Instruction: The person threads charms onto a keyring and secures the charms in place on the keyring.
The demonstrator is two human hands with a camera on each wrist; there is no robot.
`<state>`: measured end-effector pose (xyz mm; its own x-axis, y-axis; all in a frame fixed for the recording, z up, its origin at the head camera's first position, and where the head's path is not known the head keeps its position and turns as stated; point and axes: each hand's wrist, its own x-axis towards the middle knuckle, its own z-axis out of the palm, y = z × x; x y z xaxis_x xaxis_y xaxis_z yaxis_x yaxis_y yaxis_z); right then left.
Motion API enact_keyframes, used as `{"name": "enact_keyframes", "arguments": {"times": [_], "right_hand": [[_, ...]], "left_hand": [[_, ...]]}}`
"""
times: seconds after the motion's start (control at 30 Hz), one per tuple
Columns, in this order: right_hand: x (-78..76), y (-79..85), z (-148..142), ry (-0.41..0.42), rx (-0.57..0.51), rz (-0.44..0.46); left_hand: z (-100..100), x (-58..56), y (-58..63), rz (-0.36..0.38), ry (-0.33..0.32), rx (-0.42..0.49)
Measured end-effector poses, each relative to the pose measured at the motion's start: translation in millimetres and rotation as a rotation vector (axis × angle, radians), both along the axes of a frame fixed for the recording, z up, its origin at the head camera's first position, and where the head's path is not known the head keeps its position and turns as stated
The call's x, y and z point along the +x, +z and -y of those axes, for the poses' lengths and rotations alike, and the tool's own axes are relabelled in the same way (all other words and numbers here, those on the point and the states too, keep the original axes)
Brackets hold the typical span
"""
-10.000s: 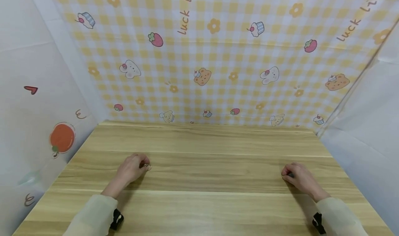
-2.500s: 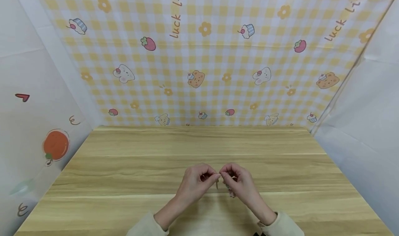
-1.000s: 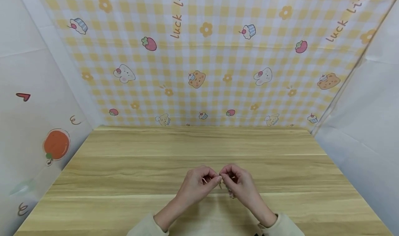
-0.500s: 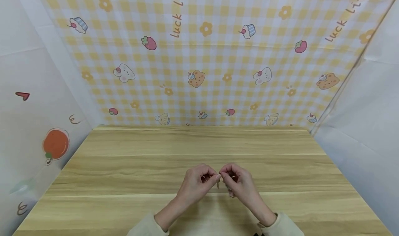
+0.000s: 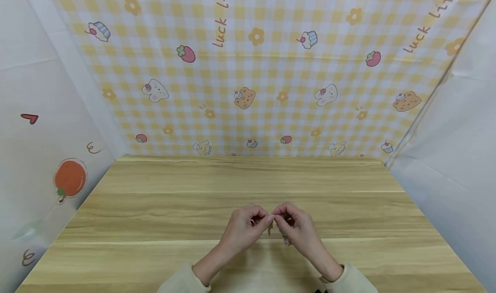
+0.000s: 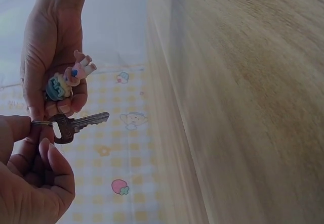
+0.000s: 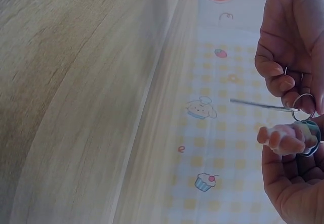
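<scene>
Both hands meet over the middle of the table in the head view. My left hand pinches a metal key ring between thumb and forefinger, and a key hangs from it. Opposite, my right hand has thumb and forefinger pinched together right at the ring. Below its fingers dangles a small figurine charm, pink and white with a teal part. In the right wrist view the charm lies just under the key, seen edge-on. The charm's attachment is hidden by the right fingers.
The wooden table runs back to a yellow checked cloth with cartoon prints. White sheets stand at the left and right sides.
Ten seconds ago the hands were far apart, each with a small item; they have since come together at the centre. Over the last seconds only the key swings slightly below the fingertips.
</scene>
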<state>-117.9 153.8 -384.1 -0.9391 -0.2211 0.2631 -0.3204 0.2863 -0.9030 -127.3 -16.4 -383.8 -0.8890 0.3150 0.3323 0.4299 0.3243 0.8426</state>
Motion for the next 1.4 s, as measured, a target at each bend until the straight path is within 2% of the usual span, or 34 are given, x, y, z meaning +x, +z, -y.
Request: {"name": "enact_keyframes", "arguments": {"times": [0.1,0.4,0.57,0.9,1.17,1.4], "right_hand": [[-0.1,0.6,-0.2,-0.002,-0.014,-0.001],[0.5,-0.4,-0.2,-0.012,0.004,-0.002],[0.5,-1.6,-0.1,-0.009,0.021,-0.009],[0.0,0.1,-0.7,-0.016,-0.008,0.05],[0.6,-1.2,-0.7,0.0,0.028,-0.029],[0.7,-0.6,-0.6,-0.006,0.012,-0.014]], "left_hand": [[0.1,0.0,-0.4,-0.017,-0.003,0.011],[0.4,0.3,-0.1,0.034,-0.013,0.012],[-0.2,-0.5,-0.8,0.021,-0.009,0.014],[-0.2,0.1,-1.2,-0.006,-0.007,0.017],[0.0,0.5,-0.5,0.032,-0.008,-0.021],[-0.4,0.3,0.3,0.03,-0.006,-0.007]]}}
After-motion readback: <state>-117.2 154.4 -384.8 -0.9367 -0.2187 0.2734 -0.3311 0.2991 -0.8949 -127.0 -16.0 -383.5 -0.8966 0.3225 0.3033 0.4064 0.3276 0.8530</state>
